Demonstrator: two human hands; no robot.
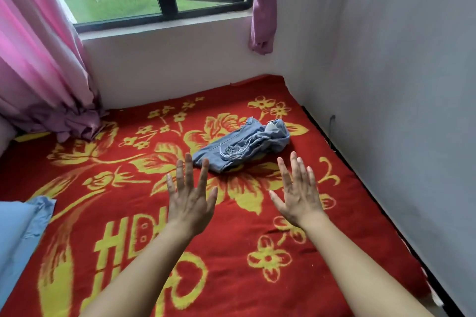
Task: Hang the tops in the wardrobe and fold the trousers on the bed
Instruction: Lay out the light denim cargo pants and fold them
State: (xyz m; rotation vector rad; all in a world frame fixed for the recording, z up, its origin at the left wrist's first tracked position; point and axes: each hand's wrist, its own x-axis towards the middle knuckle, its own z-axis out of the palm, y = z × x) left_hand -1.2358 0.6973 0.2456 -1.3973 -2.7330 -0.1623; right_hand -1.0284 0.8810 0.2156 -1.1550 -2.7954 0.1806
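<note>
Denim trousers (243, 145), crumpled on red bed (334, 226). Left hand (190, 201), right hand (300, 194): spread, empty, just short. Advice: find waistband first, shake flat, align legs, then fold.

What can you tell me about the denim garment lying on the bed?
The denim garment is light blue, likely the trousers, lying in a crumpled, unfolded heap. Pale frayed threads show near its middle, and there is a whitish patch at its far end. It rests on the red flowered blanket, right of the blanket's middle. The left hand and right hand hover open just short of it, apparently not touching.
</note>
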